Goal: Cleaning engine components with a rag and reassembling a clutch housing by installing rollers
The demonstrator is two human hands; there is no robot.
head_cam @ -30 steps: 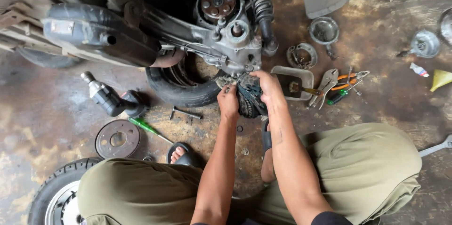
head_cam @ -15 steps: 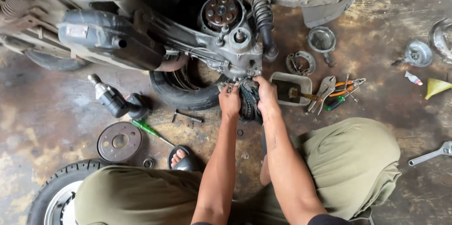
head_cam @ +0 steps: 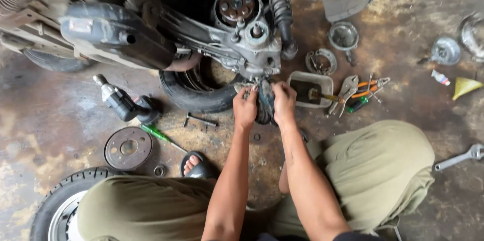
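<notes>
I squat on a stained workshop floor in front of a scooter's rear engine case [head_cam: 254, 52] with the wheel off. My left hand [head_cam: 245, 106] and my right hand [head_cam: 283, 101] both grip a dark greasy rag [head_cam: 264, 101], held just under the grey metal case. The round clutch housing [head_cam: 235, 5] and the coiled black shock absorber [head_cam: 279, 6] sit above my hands. What the rag covers is hidden.
A loose tyre [head_cam: 196, 95] lies left of my hands. A small tray [head_cam: 310, 88], pliers [head_cam: 364, 89], a brake plate [head_cam: 321, 61], a drum disc [head_cam: 128, 147], a green screwdriver [head_cam: 160, 136], an impact tool [head_cam: 123, 104], a spanner [head_cam: 459, 158] and a wheel [head_cam: 60, 205] lie around.
Both hands stay on the rag under the case with only small shifts. My head has moved slightly, so the scene sits a little lower in view.
</notes>
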